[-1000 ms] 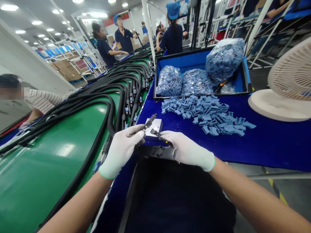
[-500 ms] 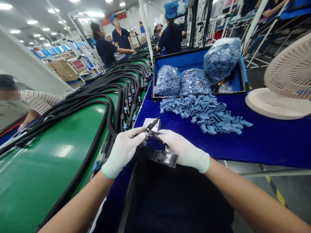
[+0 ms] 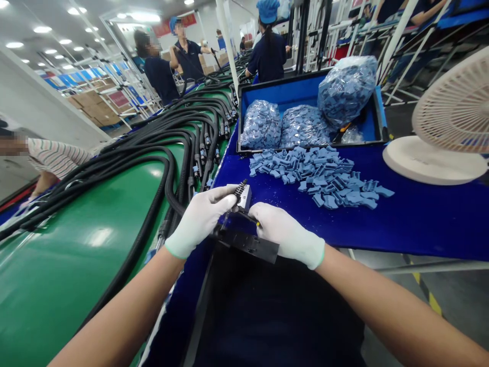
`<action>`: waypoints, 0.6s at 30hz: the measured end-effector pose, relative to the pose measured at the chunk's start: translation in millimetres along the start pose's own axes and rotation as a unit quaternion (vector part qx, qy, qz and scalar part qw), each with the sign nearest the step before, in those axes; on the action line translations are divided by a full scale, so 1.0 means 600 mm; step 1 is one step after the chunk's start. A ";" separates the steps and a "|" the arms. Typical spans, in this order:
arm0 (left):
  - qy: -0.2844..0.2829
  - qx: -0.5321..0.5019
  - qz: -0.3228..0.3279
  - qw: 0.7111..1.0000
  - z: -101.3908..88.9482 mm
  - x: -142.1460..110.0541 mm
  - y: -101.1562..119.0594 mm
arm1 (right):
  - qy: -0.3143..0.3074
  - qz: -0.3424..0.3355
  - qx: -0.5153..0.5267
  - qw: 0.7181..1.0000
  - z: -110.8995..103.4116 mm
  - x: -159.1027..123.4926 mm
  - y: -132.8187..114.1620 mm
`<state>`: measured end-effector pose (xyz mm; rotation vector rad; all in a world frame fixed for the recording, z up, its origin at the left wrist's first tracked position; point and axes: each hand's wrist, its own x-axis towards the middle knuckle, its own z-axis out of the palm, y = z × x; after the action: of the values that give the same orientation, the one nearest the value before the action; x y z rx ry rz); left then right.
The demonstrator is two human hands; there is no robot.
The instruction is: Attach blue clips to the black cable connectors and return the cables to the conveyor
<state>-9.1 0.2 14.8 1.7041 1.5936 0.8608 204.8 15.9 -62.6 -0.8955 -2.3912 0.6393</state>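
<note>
Being gripped closely by the fingers of the white-gloved left hand (image 3: 200, 221), a black cable connector (image 3: 240, 189) is held over a white block (image 3: 245, 198); a thin yellow-tipped tool (image 3: 246, 215) is pinched by the gloved right hand (image 3: 287, 234), and loose blue plastic clips (image 3: 317, 178) lie heaped on the blue worktop (image 3: 428, 229) to the right.

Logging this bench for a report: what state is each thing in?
Left hand, gloved, gripping a black connector
Right hand, gloved, pinching a thin dark tool
Clips, loose, heaped on the blue table
Bags, full, lying in the tray
Cables, looped across the green belt
Fan, tilted back, running unclear
</note>
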 end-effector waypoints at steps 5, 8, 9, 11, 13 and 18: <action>0.044 0.041 0.002 0.998 0.011 0.006 0.004 | -0.014 0.045 0.020 0.999 -0.010 -0.001 0.002; 0.073 0.048 -0.016 0.996 0.019 0.003 0.004 | -0.025 0.065 -0.015 0.997 0.001 0.011 0.015; 0.081 0.050 -0.017 0.995 0.021 0.003 0.004 | -0.021 0.072 -0.024 0.997 0.008 0.017 0.020; 0.091 0.057 -0.008 0.994 0.024 0.007 0.003 | -0.012 0.079 -0.036 0.996 0.021 0.028 0.030; 0.091 0.062 0.007 0.994 0.025 0.013 0.002 | -0.008 0.083 -0.053 0.995 0.026 0.034 0.034; 0.073 0.002 -0.011 0.997 0.029 0.026 0.001 | -0.039 0.029 -0.032 0.998 -0.008 0.012 0.029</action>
<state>5.9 15.5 5.6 1.6544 1.7079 0.9922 210.9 33.7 -67.1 -0.9870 -2.4765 0.6335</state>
